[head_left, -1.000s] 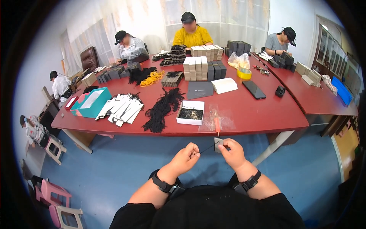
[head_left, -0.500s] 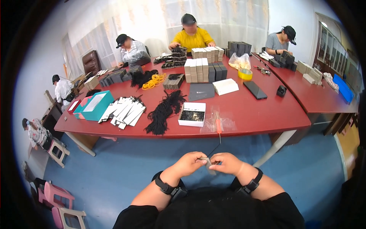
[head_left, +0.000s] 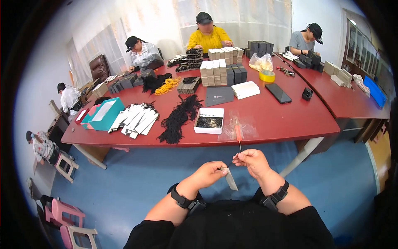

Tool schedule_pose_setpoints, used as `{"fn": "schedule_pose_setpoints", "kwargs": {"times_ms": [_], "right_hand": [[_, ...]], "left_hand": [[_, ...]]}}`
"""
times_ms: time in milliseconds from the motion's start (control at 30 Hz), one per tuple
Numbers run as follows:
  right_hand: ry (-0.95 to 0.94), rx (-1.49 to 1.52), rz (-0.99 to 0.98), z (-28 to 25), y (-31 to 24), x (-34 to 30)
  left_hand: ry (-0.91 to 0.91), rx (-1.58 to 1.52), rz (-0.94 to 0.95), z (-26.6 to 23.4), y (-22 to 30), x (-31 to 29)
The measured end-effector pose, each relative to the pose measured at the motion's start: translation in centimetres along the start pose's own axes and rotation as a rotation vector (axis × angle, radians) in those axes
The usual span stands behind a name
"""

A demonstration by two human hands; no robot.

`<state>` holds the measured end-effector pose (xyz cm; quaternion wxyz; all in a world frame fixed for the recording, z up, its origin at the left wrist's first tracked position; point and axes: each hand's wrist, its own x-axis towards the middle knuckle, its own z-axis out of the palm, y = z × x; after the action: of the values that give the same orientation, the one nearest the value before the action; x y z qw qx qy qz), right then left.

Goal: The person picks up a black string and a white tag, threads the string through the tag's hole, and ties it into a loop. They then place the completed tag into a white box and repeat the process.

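Just in front of my body, my left hand (head_left: 210, 172) is closed with thumb and finger on the upper end of a narrow pale card tag (head_left: 231, 181), which hangs at a slant. My right hand (head_left: 253, 162), a little higher, pinches a thin black cord (head_left: 232, 161) that runs toward the tag's top. The metal shaft of an orange-handled tool (head_left: 238, 133) juts past the table edge, its tip close to my right fingertips. Whether the cord is hooked on that tip is too small to tell. A clear plastic sheet (head_left: 248, 132) lies around the handle.
On the red table (head_left: 265, 120) lie a bundle of black cords (head_left: 181, 118), white tags (head_left: 134, 118), a white box (head_left: 209, 129) of black bits, stacked cards (head_left: 213, 74), a phone (head_left: 278, 93) and yellow tape (head_left: 266, 75). Several people work around it. Stools (head_left: 68, 213) stand at lower left.
My right hand has moved up and away from the left, drawing the cord toward the tool tip. The left hand still holds the tag, now more visible.
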<state>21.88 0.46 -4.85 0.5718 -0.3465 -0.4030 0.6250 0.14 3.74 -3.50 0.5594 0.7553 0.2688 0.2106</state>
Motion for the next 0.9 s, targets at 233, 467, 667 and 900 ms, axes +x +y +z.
{"fn": "schedule_pose_setpoints", "kwargs": {"times_ms": [233, 467, 667, 900], "right_hand": [[0.023, 0.109, -0.07, 0.5, -0.4, 0.1], [0.049, 0.01, -0.075, -0.2, -0.4, 0.1], [-0.086, 0.248, -0.042, -0.2, 0.0, 0.3], [-0.424, 0.671, 0.116, -0.1, 1.1, 0.1]], "left_hand": [[-0.012, 0.003, 0.023, 0.2, -0.8, 0.3], [0.001, 0.027, 0.013, 0.2, -0.1, 0.7], [0.073, 0.105, 0.099, 0.5, 0.2, 0.9], [0.127, 0.373, 0.149, 0.5, 1.9, 1.5]]}}
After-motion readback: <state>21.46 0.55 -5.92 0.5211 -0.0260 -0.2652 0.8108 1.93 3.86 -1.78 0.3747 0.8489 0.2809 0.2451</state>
